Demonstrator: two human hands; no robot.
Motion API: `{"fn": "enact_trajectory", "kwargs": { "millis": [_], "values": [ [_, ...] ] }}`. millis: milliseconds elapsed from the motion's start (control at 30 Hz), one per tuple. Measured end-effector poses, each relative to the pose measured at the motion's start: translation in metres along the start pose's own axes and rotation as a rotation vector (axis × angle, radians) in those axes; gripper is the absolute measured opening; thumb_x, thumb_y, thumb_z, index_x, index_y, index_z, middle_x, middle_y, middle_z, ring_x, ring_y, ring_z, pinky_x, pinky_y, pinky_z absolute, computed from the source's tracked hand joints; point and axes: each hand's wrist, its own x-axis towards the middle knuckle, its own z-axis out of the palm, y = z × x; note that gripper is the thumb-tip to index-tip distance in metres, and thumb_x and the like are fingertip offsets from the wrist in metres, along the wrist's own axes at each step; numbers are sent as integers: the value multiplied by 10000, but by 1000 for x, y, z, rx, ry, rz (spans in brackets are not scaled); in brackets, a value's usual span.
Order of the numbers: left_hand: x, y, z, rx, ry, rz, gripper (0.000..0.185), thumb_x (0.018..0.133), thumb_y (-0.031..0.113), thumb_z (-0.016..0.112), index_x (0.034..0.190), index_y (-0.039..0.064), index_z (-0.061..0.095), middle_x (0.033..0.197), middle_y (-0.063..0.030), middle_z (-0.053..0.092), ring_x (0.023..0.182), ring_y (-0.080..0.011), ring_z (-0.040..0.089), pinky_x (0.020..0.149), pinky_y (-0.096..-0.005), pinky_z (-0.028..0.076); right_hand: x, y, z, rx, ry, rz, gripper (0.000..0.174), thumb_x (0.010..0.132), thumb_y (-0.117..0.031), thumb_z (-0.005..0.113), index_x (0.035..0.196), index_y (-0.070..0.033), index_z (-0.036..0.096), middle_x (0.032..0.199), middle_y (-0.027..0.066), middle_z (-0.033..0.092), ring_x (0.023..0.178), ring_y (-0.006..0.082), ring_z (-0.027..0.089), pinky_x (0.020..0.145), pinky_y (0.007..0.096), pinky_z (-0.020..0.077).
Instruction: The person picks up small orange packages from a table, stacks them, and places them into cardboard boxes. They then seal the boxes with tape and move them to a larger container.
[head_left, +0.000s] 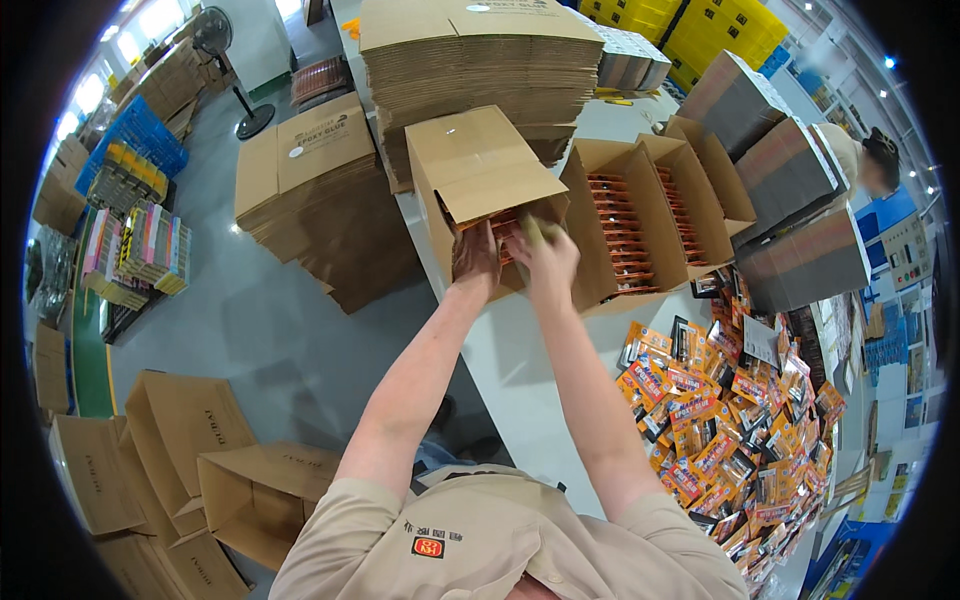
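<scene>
Both hands reach into the open end of a cardboard carton (480, 150) standing on the white table. My left hand (478, 253) is at the carton's near left side, its fingers extended against orange blister packs (504, 223). My right hand (551, 255) is beside it at the right of the opening, blurred, with something yellow-green at its fingers. A raised flap hides part of the carton's inside, and whether either hand grips a pack is unclear. Just to the right, an open carton (574, 255) holds a row of orange-edged packs (619, 232).
Loose epoxy glue packs (720, 420) are heaped on the table (517, 375) at right. Flattened cartons (480, 75) are stacked behind; another stack (322, 195) stands left. Grey-sided boxes (802, 255) line the far right, near another person (847, 154). Open cartons (255, 487) lie lower left.
</scene>
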Motion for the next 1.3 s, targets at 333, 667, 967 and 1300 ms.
{"fn": "enact_trajectory", "kwargs": {
  "millis": [333,667,967,1300],
  "values": [
    [6,14,-79,205,-82,50,772,953,373,594,1509,-25,235,1510,-260,340,1407,-409,331,1095,-637,297,-4,42,-65,-1198,-111,-174,175,858,-138,635,904,30,641,837,304,645,827,488,618,723,506,513],
    [14,30,-123,429,-794,567,476,947,450,609,1122,7,617,981,-181,701,921,-360,682,775,-469,562,-123,-133,-33,-1084,152,-623,258,909,-168,667,1080,26,656,1007,188,695,823,320,687,671,414,554],
    [139,-4,-142,-10,-412,613,284,903,264,668,1003,2,625,873,-223,669,847,-401,649,758,-485,494,-158,-70,-25,-1484,-218,-475,358,590,29,661,937,-58,671,954,41,673,631,254,640,540,365,529],
    [165,56,-123,-19,-148,1246,832,814,418,772,1459,57,389,1487,-137,429,1418,-329,350,1155,-531,265,-139,-66,-19,-1470,260,-385,309,712,44,669,1014,-20,691,1086,117,661,861,335,670,730,401,563]
  ]
}}
